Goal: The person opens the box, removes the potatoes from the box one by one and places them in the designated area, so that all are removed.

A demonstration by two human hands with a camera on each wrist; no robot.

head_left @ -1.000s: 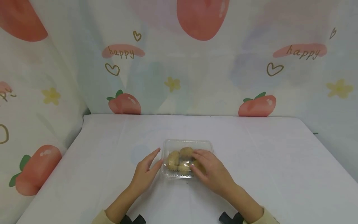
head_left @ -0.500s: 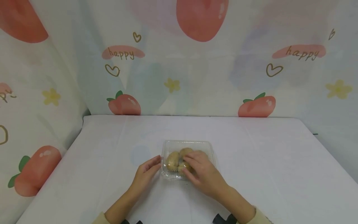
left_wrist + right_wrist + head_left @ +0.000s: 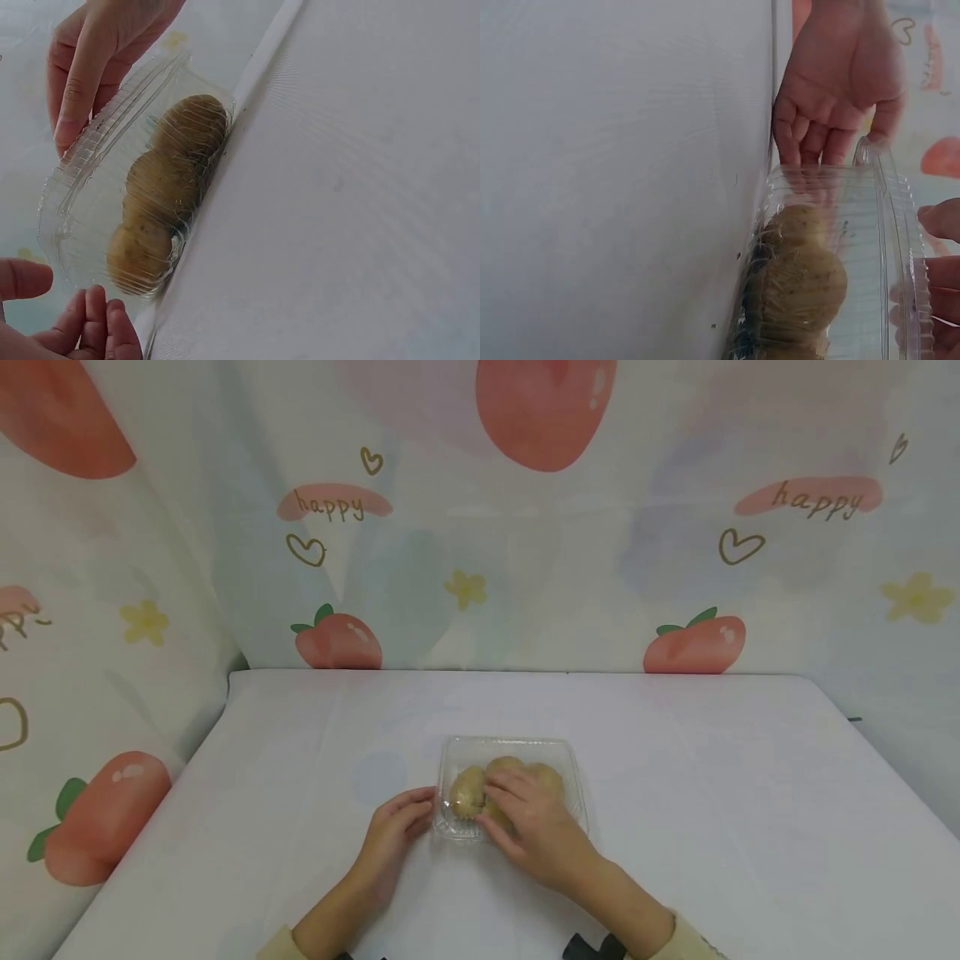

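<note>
Here in front of me, the clear plastic box point(image 3: 510, 741) sits just below the centre of the head view, flat on the white tabletop point(image 3: 690, 793), with yellow-brown potatoes point(image 3: 468, 792) clustered inside. At its left end, the left hand point(image 3: 399, 827) has its fingers nearly straight, tips against the end wall, thumb held apart. And the right hand point(image 3: 536, 827) lies across the top, fingers loosely bent over the potatoes, clasping none of them! Pale sleeves point(image 3: 678, 937) come in along the bottom edge; up top, a fruit-printed backdrop point(image 3: 551, 560) spans the frame.
</note>
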